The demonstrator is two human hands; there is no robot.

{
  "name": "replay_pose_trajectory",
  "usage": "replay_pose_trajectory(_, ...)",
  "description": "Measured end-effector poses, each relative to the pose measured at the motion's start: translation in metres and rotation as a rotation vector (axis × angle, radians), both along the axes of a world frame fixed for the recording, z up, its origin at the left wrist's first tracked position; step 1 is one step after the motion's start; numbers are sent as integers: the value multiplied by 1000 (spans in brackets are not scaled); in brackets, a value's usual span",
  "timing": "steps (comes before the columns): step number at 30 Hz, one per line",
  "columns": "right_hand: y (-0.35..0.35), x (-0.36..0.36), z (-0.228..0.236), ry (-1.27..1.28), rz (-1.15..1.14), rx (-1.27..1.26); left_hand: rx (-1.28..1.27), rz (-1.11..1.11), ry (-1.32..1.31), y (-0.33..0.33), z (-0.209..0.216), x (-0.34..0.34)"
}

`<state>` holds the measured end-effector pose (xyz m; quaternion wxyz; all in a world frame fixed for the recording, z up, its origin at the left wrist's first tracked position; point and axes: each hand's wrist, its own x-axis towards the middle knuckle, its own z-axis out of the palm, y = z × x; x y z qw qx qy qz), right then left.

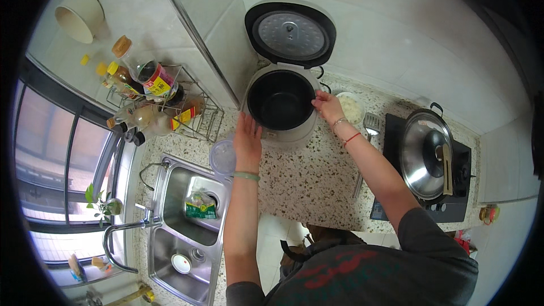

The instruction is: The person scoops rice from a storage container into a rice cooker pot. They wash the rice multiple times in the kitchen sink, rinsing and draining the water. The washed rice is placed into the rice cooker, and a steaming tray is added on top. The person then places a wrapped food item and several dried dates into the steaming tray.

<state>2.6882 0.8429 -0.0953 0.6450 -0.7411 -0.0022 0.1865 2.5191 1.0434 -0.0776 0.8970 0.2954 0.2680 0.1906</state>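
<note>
A rice cooker [292, 137] with a pale body stands on the speckled counter, its lid [290, 34] raised against the back wall. Inside sits a black inner pot [281, 105] with nothing visible in it. My right hand [328, 106] pinches the pot's right rim between thumb and fingers. On the other side, my left hand [247, 133] rests with fingers stretched along the cooker's front left edge, close to the rim. A bowl [352, 109] of white grains, perhaps rice, stands just beyond my right hand. Beside it lies a slotted metal spatula [372, 123].
A lidded wok [426, 156] occupies the black stove [392, 144] at right. To the left are a double steel sink [184, 192] holding a green package [200, 206], a translucent round lid [222, 157], and a wire rack [207, 122] with several sauce bottles.
</note>
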Motion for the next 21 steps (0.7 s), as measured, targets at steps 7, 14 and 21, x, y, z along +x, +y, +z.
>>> replay_pose_trajectory(7,6,10,-20,-200,9,-23,-30,7,-12,3,7,1)
replay_pose_trajectory(14,-3,-9,41,-316,-21,262,-61,21,-151,-10,45,-30)
replay_pose_trajectory(21,17,-117,168,-330,254,377,-26,136,-214,-20,83,-145)
